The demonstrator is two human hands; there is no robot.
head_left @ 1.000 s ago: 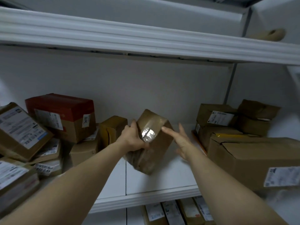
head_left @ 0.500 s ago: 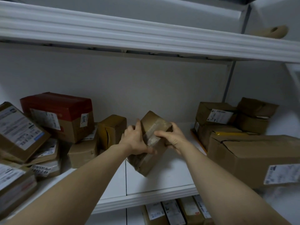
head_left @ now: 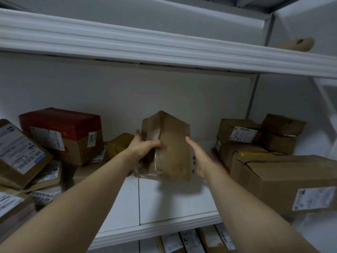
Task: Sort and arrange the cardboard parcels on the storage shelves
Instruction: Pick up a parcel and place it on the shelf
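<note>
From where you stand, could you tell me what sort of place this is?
Likely a parcel storeroom: white shelves piled with labelled cardboard parcels, like the red-topped box marked 3011 and the large carton, plus the brown parcel being held.

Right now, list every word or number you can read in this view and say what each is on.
"3011": sideways on a small white sticker on the red-topped box.
Shipping labels on the left tilted parcel, the rear right box and the large right box: too blurred to read.
Held parcel: no label on the faces shown.
</note>
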